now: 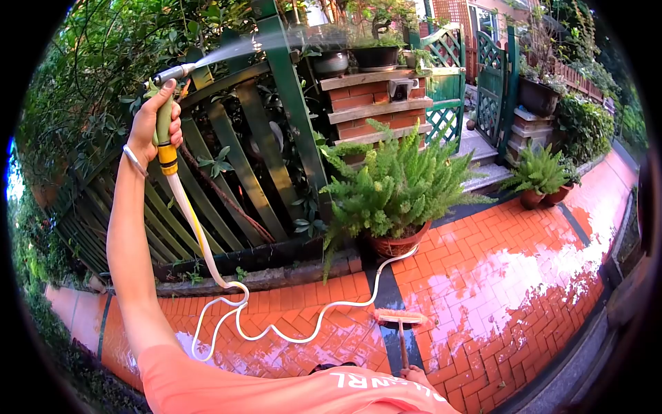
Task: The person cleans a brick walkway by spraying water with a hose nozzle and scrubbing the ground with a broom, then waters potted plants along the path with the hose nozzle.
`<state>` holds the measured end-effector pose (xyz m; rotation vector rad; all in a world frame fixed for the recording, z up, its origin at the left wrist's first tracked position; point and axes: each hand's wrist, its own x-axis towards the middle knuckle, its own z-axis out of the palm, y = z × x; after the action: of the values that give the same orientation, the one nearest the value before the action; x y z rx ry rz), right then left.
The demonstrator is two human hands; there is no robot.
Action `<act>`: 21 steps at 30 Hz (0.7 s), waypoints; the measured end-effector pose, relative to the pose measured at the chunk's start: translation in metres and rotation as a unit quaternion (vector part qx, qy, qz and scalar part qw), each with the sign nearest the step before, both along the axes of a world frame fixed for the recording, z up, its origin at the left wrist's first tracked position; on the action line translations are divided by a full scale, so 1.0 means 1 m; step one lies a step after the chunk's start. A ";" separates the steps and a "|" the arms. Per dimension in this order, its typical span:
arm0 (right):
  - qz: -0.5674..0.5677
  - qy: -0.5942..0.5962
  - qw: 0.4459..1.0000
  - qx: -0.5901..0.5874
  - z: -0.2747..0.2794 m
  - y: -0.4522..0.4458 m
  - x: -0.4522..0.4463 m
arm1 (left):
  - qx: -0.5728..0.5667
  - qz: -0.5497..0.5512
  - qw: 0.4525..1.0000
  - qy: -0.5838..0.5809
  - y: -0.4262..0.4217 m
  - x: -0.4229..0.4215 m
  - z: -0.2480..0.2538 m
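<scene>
Currently: left fingers [176,125] closed round spray gun [163,123], barrel [172,74] just above them, water jet [241,50] beyond; right fingers [416,375] apparently gripping broom [401,317] ahead of them. Step, seemingly: spraying. Next move likely calls for steady aim.

The only view looks forward and down from the wearer's head, wide and round-edged. It sits close above the salmon-pink cloth shirt [227,386] and reaches across orange brick paving [469,355] to a green lattice gate [440,88].
</scene>
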<state>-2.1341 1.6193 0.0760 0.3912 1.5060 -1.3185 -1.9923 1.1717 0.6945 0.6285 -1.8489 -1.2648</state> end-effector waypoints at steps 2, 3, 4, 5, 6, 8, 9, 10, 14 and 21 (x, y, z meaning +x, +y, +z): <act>-0.007 -0.004 1.000 0.000 -0.002 0.001 0.001 | 0.000 0.000 1.000 -0.002 0.000 -0.001 -0.001; -0.009 -0.004 1.000 -0.008 -0.004 0.002 0.000 | -0.001 -0.001 1.000 -0.001 0.000 0.000 -0.001; -0.011 -0.003 1.000 -0.016 -0.004 0.003 0.001 | -0.002 -0.001 1.000 0.000 0.000 -0.001 0.000; -0.011 -0.004 1.000 -0.016 -0.005 0.003 0.000 | -0.002 -0.002 1.000 0.000 0.000 -0.001 0.000; -0.010 -0.003 1.000 -0.014 -0.005 0.003 0.000 | -0.004 0.001 1.000 0.001 0.001 -0.002 0.000; -0.008 -0.002 1.000 -0.012 -0.001 0.002 -0.001 | -0.007 0.003 1.000 0.002 0.002 -0.002 0.000; -0.015 -0.007 1.000 -0.013 0.001 0.002 -0.001 | -0.005 0.003 1.000 0.003 0.003 -0.002 0.001; -0.022 -0.011 1.000 -0.014 0.003 0.002 0.000 | -0.002 0.002 1.000 0.003 0.003 -0.003 0.001; 0.005 0.002 1.000 -0.007 0.001 0.002 0.000 | -0.003 -0.007 1.000 0.004 0.003 -0.003 0.002; 0.009 0.011 1.000 0.001 0.008 0.001 -0.001 | 0.005 -0.005 1.000 0.003 0.001 -0.004 0.004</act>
<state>-2.1347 1.6205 0.0843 0.3654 1.5262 -1.3111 -1.9960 1.1729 0.6986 0.6200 -1.8435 -1.2812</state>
